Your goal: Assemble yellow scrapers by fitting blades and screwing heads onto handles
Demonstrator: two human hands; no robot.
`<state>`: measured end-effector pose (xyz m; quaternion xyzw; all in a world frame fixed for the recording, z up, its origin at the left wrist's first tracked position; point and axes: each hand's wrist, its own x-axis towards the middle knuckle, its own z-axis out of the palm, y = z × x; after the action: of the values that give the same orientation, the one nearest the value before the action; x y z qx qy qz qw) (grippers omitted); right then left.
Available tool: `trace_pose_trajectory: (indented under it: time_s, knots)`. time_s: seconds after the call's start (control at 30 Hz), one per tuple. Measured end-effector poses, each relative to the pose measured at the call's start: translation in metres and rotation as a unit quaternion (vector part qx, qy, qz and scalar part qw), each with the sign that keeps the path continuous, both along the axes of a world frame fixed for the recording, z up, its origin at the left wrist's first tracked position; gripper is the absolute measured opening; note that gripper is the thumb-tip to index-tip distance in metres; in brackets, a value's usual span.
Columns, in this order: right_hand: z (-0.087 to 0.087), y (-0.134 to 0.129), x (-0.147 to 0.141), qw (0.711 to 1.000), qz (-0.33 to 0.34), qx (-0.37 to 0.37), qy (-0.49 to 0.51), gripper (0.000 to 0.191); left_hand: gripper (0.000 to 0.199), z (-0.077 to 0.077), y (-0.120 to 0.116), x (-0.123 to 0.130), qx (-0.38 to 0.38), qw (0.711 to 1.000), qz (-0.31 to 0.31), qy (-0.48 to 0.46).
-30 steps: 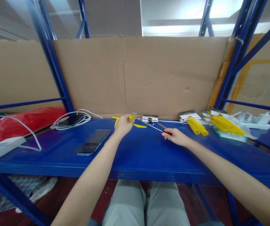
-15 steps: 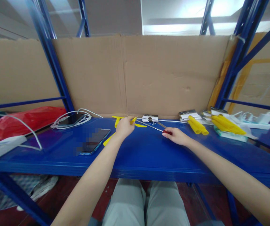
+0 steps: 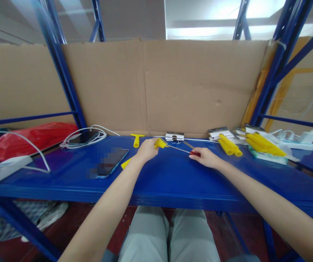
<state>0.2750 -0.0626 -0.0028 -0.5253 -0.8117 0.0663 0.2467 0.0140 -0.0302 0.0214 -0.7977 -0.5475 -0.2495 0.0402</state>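
Observation:
My left hand (image 3: 147, 151) is closed on a yellow plastic piece (image 3: 161, 143) over the middle of the table. In my right hand (image 3: 206, 158) is a screwdriver (image 3: 195, 154) with a red handle. Its thin metal shaft points left, and the tip meets or nearly meets the yellow piece; exact contact is too small to tell. Just behind the shaft lie small screws (image 3: 176, 143) and a flat metal strip (image 3: 188, 145). A yellow T-shaped piece (image 3: 137, 140) rests to the left of my left hand. Another yellow part (image 3: 125, 163) is partly hidden by my left forearm.
A phone (image 3: 113, 163) lies left of my forearm. Farther left are coiled white cable (image 3: 102, 135), a second phone (image 3: 83, 138) and a red bag (image 3: 36, 136). Yellow tubes (image 3: 229, 145) and labelled packs (image 3: 174, 136) stand toward the back. A cardboard wall (image 3: 194, 87) closes the rear.
My left hand has shifted slightly right and turned the yellow piece toward the screwdriver tip. The T-shaped piece shows more fully. My right hand has barely moved.

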Motion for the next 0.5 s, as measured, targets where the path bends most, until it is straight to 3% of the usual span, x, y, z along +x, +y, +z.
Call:
trace_pose_trajectory:
  time_s: [0.5]
  knots:
    - [0.0015,-0.0007,-0.0003,1.0,-0.001,-0.002,-0.004,0.022,0.06,-0.0047,-0.0012,0.003,-0.026,1.0,-0.009,-0.013]
